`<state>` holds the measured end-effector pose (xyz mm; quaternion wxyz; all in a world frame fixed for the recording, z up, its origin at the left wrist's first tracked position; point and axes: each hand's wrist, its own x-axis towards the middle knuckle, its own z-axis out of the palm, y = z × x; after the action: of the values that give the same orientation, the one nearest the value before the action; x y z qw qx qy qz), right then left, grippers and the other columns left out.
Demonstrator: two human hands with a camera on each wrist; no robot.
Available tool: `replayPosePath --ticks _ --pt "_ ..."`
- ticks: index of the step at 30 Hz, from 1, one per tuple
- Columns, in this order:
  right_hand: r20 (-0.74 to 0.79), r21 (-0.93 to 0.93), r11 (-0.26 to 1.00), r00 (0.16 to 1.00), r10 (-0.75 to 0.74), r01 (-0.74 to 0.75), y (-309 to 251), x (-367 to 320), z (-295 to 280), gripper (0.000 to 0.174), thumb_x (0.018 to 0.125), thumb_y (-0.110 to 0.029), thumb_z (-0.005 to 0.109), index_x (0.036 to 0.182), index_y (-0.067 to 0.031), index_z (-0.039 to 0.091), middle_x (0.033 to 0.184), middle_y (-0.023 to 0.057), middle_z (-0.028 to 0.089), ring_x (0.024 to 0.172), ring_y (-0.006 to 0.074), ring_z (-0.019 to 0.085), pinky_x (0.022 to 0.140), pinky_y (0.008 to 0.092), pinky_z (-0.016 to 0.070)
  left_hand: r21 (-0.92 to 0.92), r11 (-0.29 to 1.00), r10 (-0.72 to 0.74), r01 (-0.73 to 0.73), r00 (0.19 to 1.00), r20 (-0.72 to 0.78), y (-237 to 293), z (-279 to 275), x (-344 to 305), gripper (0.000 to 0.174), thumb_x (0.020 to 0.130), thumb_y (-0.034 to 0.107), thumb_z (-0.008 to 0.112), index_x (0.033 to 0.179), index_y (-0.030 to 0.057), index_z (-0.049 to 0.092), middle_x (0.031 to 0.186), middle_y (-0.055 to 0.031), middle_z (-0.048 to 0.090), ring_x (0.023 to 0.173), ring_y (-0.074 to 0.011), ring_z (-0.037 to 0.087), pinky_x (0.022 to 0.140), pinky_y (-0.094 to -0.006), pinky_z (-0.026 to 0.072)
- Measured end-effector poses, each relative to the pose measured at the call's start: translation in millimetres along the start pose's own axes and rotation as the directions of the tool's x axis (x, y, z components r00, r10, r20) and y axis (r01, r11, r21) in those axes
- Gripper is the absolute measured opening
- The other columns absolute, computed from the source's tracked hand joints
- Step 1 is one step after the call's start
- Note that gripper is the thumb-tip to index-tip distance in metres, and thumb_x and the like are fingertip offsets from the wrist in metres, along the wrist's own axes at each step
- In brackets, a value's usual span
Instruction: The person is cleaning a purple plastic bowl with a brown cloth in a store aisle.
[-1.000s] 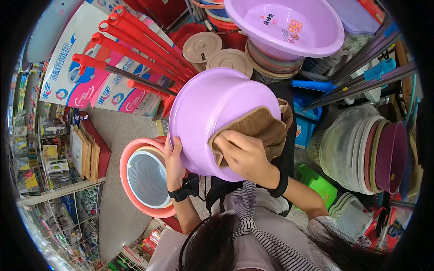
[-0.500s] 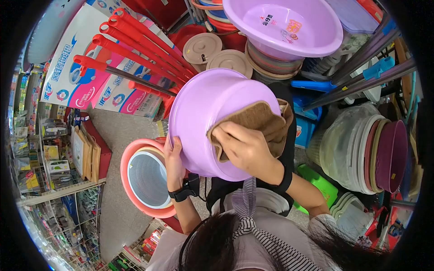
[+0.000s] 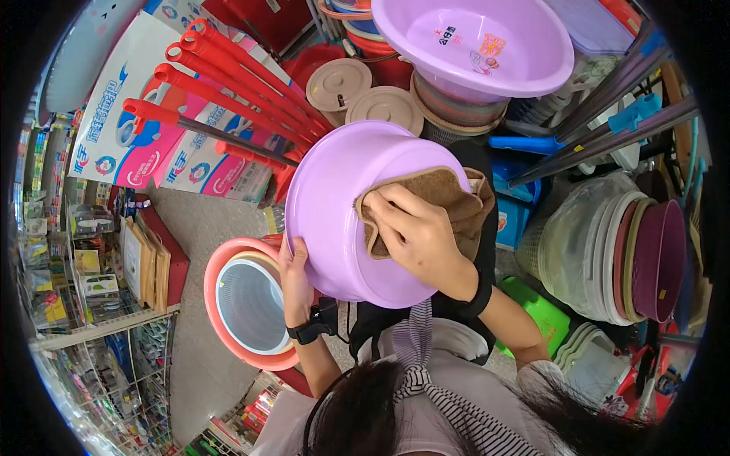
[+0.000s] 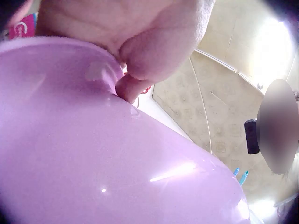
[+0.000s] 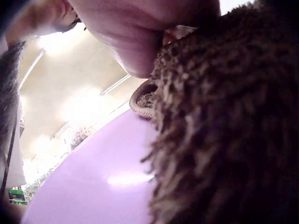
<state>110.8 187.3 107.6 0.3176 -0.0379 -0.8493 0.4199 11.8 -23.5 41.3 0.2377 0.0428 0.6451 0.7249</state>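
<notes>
Pinching the bunched brown cloth (image 3: 456,199) against the outside of the lilac basin (image 3: 334,178), the right hand (image 3: 426,242) has its fingers curled on the fabric. The left hand (image 3: 295,277) grips the basin's left rim, thumb on the outer side. The basin sits tilted between the two hands, in front of the body, its outer surface turned up. Beyond the grip, a coral basin (image 3: 215,296) with a pale basket (image 3: 251,304) inside rests on the floor (image 3: 186,220) to the left; red poles (image 3: 236,95) lean at far left, and stacked tubs (image 3: 660,262) stand to the right. The step in hand looks like wiping the outer wall. Another pass would call for light, even pressure through the cloth, a firm left hold, and a turn of the rim to expose uncovered plastic.
</notes>
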Motion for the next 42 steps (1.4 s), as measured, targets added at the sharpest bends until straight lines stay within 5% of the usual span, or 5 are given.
replayPosePath --ticks 11,19,24,33,42 --pt "0.34 -0.018 0.988 0.93 -0.138 0.153 -17.3 -29.5 -2.8 0.034 0.08 -0.007 0.065 0.114 -0.0023 0.063 0.107 0.0046 0.062 0.089 0.0179 0.066 0.07 0.0326 0.0549 -0.057 0.998 0.02 -0.023 0.998 -0.054 -15.1 -6.3 -12.0 0.051 0.104 0.033 0.054 0.141 -0.0022 0.047 0.13 -0.0097 0.06 0.115 -0.0167 0.057 0.103 -0.0319 0.0414" --pt "-0.2 -0.076 0.987 0.972 0.124 -0.142 22.8 7.9 -5.3 0.026 0.088 0.0 0.058 0.114 -0.0017 0.06 0.099 0.0151 0.059 0.08 0.0389 0.063 0.066 0.0431 0.0512 -0.113 0.992 0.044 -0.05 0.997 -0.057 -27.4 -7.3 -20.5 0.049 0.104 0.031 0.053 0.14 -0.0021 0.047 0.129 -0.0092 0.06 0.114 -0.0169 0.057 0.101 -0.0323 0.0423" --pt "-0.073 -0.073 0.997 0.997 0.01 -0.015 -0.2 -5.9 4.3 0.027 0.086 -0.002 0.061 0.113 -0.0009 0.061 0.099 0.0119 0.06 0.077 0.032 0.065 0.066 0.0393 0.0538 -0.156 0.987 0.03 -0.037 0.998 -0.049 -34.3 -12.5 -20.6 0.049 0.105 0.029 0.051 0.143 -0.0003 0.043 0.132 -0.0092 0.058 0.116 -0.0172 0.055 0.102 -0.0328 0.0416" --pt "-0.214 -0.082 0.964 0.949 0.232 -0.255 20.6 -5.2 -7.5 0.026 0.088 -0.001 0.059 0.114 -0.0023 0.06 0.101 0.0154 0.061 0.082 0.0359 0.065 0.067 0.042 0.0525 -0.171 0.984 0.036 -0.039 0.999 -0.018 -41.3 -20.0 -22.2 0.047 0.105 0.026 0.05 0.145 0.0009 0.04 0.134 -0.0096 0.057 0.117 -0.0209 0.058 0.104 -0.0366 0.0444" --pt "-0.224 -0.073 0.975 0.956 0.188 -0.209 29.4 -5.4 -7.9 0.025 0.088 -0.003 0.061 0.113 -0.0034 0.06 0.103 0.0137 0.062 0.082 0.0367 0.065 0.069 0.0423 0.0528 -0.168 0.986 -0.013 0.006 0.999 -0.037 -40.4 -20.7 -25.0 0.053 0.105 0.028 0.051 0.149 0.0025 0.036 0.136 -0.0089 0.056 0.121 -0.0213 0.055 0.108 -0.037 0.0403"
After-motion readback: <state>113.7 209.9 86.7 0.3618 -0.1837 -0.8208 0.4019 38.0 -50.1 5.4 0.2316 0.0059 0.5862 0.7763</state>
